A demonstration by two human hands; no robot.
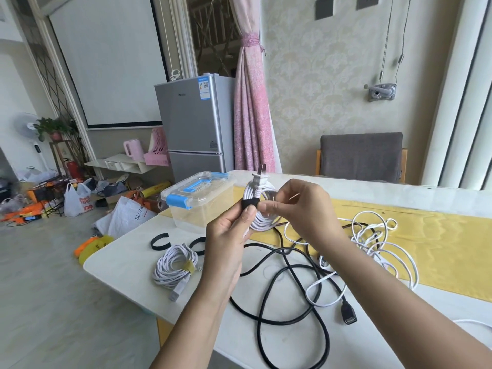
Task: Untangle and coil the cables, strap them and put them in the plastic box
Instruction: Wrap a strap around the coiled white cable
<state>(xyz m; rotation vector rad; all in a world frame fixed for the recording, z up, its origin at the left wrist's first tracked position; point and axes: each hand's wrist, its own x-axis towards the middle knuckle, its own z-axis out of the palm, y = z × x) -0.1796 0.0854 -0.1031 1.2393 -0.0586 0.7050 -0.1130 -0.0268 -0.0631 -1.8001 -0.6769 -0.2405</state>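
Head view: to finish this step well, I would pull the black strap (250,203) snug round every turn and press its free end flat so it grips. The left hand (226,243) grips the white coiled cable (262,222), its thumb pressing on the strap. The right hand (300,209) pinches the strap's right end. The coil is held above the table, just right of the closed plastic box (197,206) at far left.

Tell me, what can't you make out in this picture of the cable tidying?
All in the head view:
1. Black strap on the white coil: its ends are covered by the left hand thumb and the right hand fingers, so whether it is fastened is unclear.
2. Spare strap: half hidden behind the left hand.
3. Thin white cable: cut off by the right edge.
4. Fridge sticker: print too small.
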